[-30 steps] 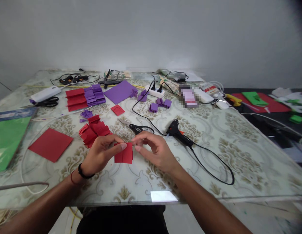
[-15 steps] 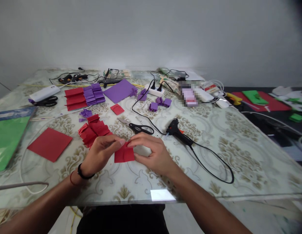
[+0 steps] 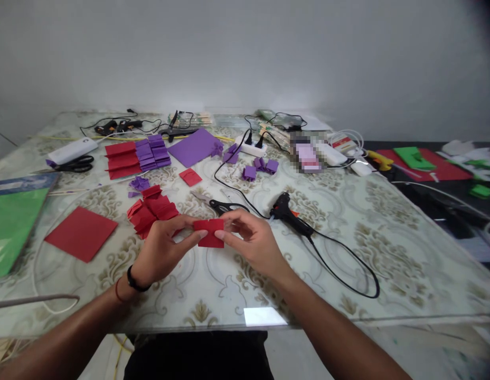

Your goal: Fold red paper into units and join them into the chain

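Between my two hands is a small piece of red paper point(image 3: 210, 240) with a crease across it and a small notch at its top edge. My left hand point(image 3: 166, 240) pinches its left side between thumb and fingers. On the right side, my right hand point(image 3: 253, 237) grips it the same way, thumb on the near face. Just behind the hands lie black-handled scissors point(image 3: 229, 207), partly covered by my right fingers. Folded red paper pieces point(image 3: 152, 211) sit beyond my left hand, and a flat red sheet point(image 3: 82, 234) lies to its left.
A black glue gun point(image 3: 288, 214) with a looping cord lies to the right. Further back are a white power strip point(image 3: 251, 146), a purple sheet point(image 3: 195, 148), folded purple pieces point(image 3: 248, 173) and a white power bank point(image 3: 73, 151). Green sheets point(image 3: 19, 221) lie at far left.
The red paper has been raised and tilted so its creased face shows toward me. My right hand has shifted slightly to the right, and both thumbs now press on the paper's face.
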`<control>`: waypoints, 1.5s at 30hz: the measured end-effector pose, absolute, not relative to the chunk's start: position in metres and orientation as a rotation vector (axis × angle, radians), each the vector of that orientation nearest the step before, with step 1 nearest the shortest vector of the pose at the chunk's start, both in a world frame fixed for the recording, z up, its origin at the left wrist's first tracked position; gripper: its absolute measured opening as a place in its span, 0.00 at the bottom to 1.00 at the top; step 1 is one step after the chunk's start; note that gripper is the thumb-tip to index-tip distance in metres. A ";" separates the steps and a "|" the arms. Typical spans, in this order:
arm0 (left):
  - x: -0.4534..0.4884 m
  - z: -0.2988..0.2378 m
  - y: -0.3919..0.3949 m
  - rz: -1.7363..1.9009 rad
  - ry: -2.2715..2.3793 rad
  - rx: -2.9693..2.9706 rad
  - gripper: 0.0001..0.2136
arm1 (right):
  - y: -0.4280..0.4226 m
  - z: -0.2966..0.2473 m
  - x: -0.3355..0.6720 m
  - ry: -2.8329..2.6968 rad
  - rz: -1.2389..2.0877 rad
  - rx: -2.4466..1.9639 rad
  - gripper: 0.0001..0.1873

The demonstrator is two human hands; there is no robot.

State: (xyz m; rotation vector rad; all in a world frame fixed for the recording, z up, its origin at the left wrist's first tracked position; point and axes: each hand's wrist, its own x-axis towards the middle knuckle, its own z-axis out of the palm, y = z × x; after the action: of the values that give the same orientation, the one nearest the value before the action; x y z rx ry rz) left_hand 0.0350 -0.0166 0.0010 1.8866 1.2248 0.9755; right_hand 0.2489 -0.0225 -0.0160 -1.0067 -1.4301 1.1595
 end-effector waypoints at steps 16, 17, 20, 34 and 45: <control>0.031 0.000 -0.016 0.856 1.236 1.869 0.10 | -0.024 -0.012 0.251 -1.697 1.033 -0.991 0.10; 0.031 0.000 -0.016 0.867 1.228 1.860 0.10 | -0.025 -0.011 0.251 -1.710 1.016 -1.001 0.10; 0.031 0.001 -0.015 0.870 1.221 1.833 0.12 | -0.025 -0.010 0.249 -1.735 0.945 -1.026 0.11; 0.035 0.003 -0.016 0.752 1.167 1.812 0.10 | -0.024 -0.013 0.248 -1.903 0.853 -0.967 0.15; 0.027 -0.008 -0.007 0.894 1.052 1.288 0.13 | -0.022 -0.007 0.257 -1.911 0.900 -0.719 0.15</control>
State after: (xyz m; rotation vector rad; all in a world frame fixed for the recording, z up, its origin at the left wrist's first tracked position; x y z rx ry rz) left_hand 0.0270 -0.0067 -0.0077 1.2880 1.0521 0.8940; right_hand 0.2571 -0.0217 -0.0074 -0.7187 -1.9110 0.8998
